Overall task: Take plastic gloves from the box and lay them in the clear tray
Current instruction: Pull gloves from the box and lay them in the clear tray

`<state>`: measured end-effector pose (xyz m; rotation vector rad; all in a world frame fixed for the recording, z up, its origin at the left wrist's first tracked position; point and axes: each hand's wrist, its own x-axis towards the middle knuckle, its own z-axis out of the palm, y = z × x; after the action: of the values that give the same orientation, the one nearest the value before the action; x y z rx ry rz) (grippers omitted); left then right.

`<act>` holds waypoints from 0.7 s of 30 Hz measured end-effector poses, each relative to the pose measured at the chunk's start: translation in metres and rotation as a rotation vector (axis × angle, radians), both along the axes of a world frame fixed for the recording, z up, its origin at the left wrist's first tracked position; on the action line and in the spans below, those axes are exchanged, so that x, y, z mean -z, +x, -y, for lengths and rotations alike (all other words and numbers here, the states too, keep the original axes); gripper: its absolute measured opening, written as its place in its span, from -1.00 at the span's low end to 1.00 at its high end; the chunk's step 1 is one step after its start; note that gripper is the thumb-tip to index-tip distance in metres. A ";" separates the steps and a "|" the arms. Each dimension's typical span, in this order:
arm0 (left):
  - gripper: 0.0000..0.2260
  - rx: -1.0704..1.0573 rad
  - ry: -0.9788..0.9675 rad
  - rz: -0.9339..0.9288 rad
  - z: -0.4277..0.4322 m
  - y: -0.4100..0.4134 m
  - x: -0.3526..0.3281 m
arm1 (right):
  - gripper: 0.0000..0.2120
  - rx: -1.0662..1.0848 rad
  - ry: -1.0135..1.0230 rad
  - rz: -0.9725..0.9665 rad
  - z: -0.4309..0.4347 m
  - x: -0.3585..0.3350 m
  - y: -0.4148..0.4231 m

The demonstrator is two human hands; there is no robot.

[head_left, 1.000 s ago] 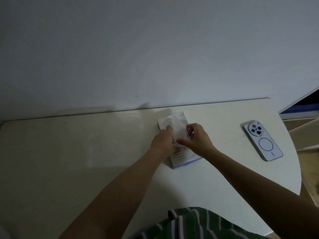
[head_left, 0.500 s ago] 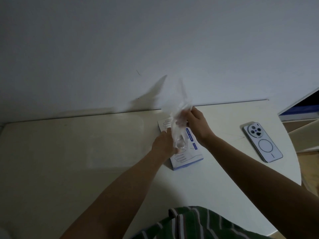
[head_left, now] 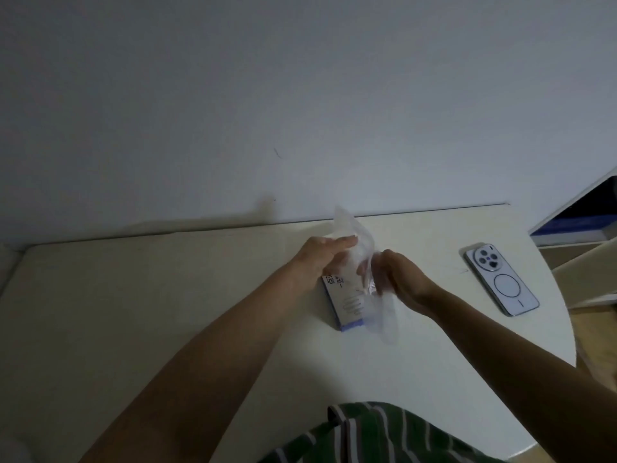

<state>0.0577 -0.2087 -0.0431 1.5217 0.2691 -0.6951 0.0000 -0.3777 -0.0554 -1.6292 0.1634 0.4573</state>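
A small white and blue glove box (head_left: 347, 305) lies flat on the white table (head_left: 434, 345). Just above it, both hands hold one thin clear plastic glove (head_left: 355, 233). My left hand (head_left: 320, 259) pinches its upper part, which sticks up past my fingertips. My right hand (head_left: 399, 279) grips its middle, and the loose end (head_left: 384, 317) hangs down to the right of the box. The clear tray (head_left: 207, 262) shows only as a faint outline on the table left of the box, partly behind my left forearm.
A pale phone (head_left: 500, 279) lies face down on the right of the table, near its rounded edge. A bare wall (head_left: 300, 111) rises straight behind the table. My green striped shirt (head_left: 367, 432) fills the bottom edge.
My right hand drew the glove up out of the box, then lowered it. My left hand left the box and took hold of the glove's upper end.
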 end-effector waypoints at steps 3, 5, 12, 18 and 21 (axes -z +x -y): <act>-0.93 -0.082 0.050 0.144 -0.008 -0.004 -0.001 | -0.58 -0.072 0.025 -0.026 -0.010 -0.009 0.000; -0.91 -0.168 0.099 0.250 -0.019 -0.004 -0.003 | -0.56 -0.058 0.023 -0.001 -0.020 -0.014 0.002; -0.75 -0.162 0.351 0.424 -0.082 -0.013 -0.022 | -0.67 -0.166 -0.446 0.301 -0.072 -0.024 0.019; -0.70 -0.212 0.566 0.507 -0.154 -0.018 -0.015 | -0.86 -0.034 -0.269 0.139 -0.112 -0.036 0.042; -0.73 -0.167 0.739 0.503 -0.189 -0.016 0.001 | -0.82 0.053 -0.412 0.234 -0.133 -0.029 0.057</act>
<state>0.0414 -0.0196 -0.0440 2.2833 0.2778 -0.0419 0.0565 -0.2452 -0.0259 -2.0625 0.1296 0.1949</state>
